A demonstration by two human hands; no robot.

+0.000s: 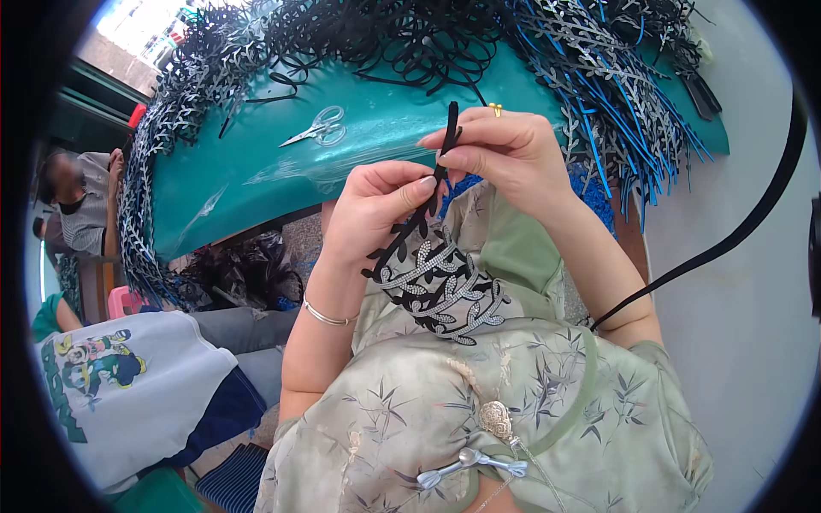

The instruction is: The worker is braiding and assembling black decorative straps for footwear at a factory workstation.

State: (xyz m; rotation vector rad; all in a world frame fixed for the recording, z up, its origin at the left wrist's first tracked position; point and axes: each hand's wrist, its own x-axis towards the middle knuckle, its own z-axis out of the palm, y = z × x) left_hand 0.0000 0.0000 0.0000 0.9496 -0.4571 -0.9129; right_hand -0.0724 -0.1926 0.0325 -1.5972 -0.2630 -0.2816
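Note:
Between my two hands runs a black strap point(451, 128), its free end pointing up and away from me. My left hand point(383, 201) pinches it lower down with thumb and finger. Just above and to the right, my right hand point(505, 154) pinches it near the upper end. Below my hands hangs a leaf-shaped trim point(445, 286), black with rows of sparkling silver stones, joined to the strap and looped over my lap. The parts of the strap under my fingertips are hidden.
Small scissors point(321, 126) lie on the green table cover point(248, 188), beside crumpled clear plastic film. Heaps of black and silver leaf trims point(158, 162) drape over the left edge; more with blue strips point(633, 111) hang at right. People sit at the left. A black cable point(727, 239) curves at right.

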